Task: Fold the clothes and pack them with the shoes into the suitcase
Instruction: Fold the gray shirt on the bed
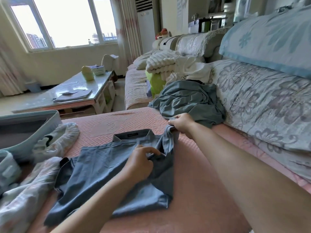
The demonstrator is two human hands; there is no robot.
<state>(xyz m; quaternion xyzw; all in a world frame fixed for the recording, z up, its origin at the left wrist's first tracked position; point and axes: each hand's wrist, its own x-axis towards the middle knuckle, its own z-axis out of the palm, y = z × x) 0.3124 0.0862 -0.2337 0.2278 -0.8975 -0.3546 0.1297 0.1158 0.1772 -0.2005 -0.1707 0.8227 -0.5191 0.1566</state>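
My right grip (181, 125) pinches the sleeve (168, 137) of the blue shirt (101, 169) taut while my left grip (139, 163) pinches cloth by the shoulder, likely anchoring the fold line.

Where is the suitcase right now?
In the head view the suitcase lies open at the far left edge, with a plastic-covered shoe right beside it and the blue shirt further to its right.

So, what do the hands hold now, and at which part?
Both hold the blue-grey shirt: the right hand grips its striped sleeve cuff, the left hand pinches the fabric near the shoulder.
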